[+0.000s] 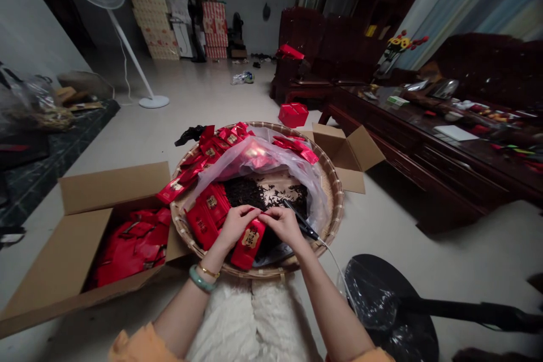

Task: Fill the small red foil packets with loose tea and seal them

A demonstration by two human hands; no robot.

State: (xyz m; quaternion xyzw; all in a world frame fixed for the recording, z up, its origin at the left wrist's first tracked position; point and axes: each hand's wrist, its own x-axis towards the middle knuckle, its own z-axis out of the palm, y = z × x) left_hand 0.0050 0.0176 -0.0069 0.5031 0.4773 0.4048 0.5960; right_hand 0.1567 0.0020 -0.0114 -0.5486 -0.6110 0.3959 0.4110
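While our left hand (237,223) and right hand (283,225) meet fingertip to fingertip, both have their thumbs and fingers closed in a pinch on the top edge of a glossy red rectangular packet (249,243). Its front bears a gold, scallop-edged label with large dark Chinese characters, which we cannot read with certainty. The packet looks smooth and upright in shape, longer than wide, and hangs tilted over the near side of a round woven bamboo basket (336,209).

Just left of it we see flat red packets with gold labels (207,215), some also carrying dark characters, too small for us to make out. Beyond our fingers, dark loose dried leaves (244,191) lie within a translucent plastic bag (318,203). Beside our right hand rests a slim black tool with a white cord (309,229).
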